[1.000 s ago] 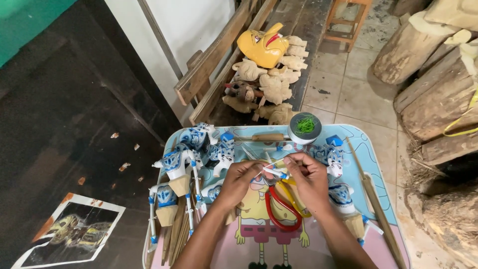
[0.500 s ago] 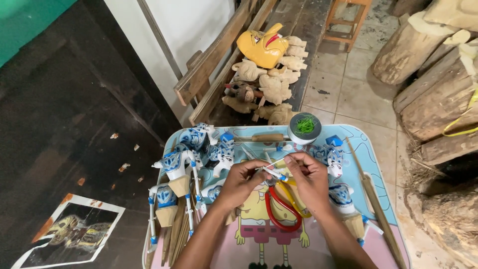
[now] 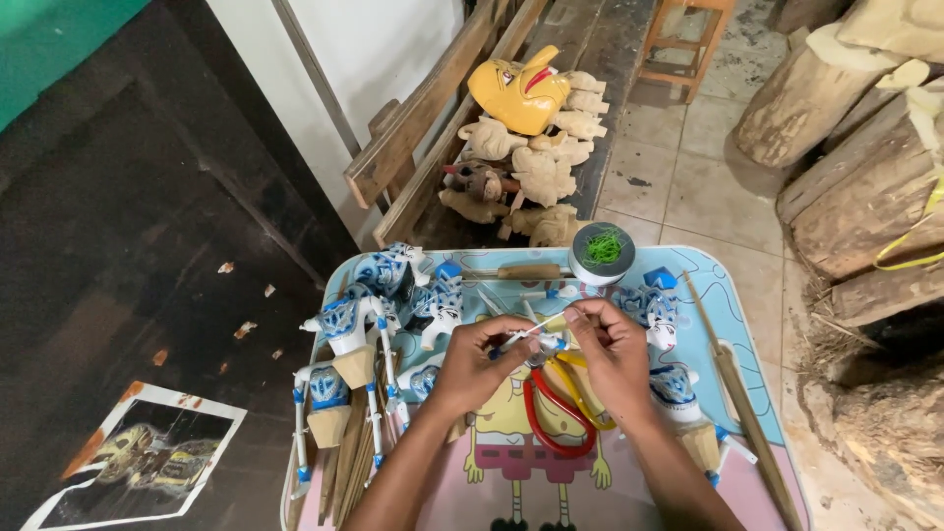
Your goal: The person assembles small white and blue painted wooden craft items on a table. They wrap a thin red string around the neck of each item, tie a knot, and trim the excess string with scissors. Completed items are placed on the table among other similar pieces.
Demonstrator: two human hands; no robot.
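Note:
Over a small cartoon-printed table [image 3: 733,324], my left hand [image 3: 477,362] and my right hand [image 3: 612,356] pinch a small blue-and-white painted stick piece [image 3: 536,334] between the fingertips. Under them lie red-and-yellow handled scissors [image 3: 551,418]. Blue-and-white painted puppet figures on sticks [image 3: 359,329] lie at the table's left, and similar figures [image 3: 657,313] at the right. A grey round tin [image 3: 601,252] holding green thread sits at the far edge, beside a wooden-handled tool [image 3: 521,271].
Unpainted carved wooden figures [image 3: 536,172] and a yellow mask [image 3: 516,90] are piled against planks [image 3: 423,133] beyond the table. Logs [image 3: 851,147] are stacked at the right. A printed picture [image 3: 147,457] lies on the dark floor at the left. A long stick [image 3: 737,393] lies along the table's right edge.
Both hands stay together over the table's middle, with only slight finger movement on the small piece. Nothing else has moved.

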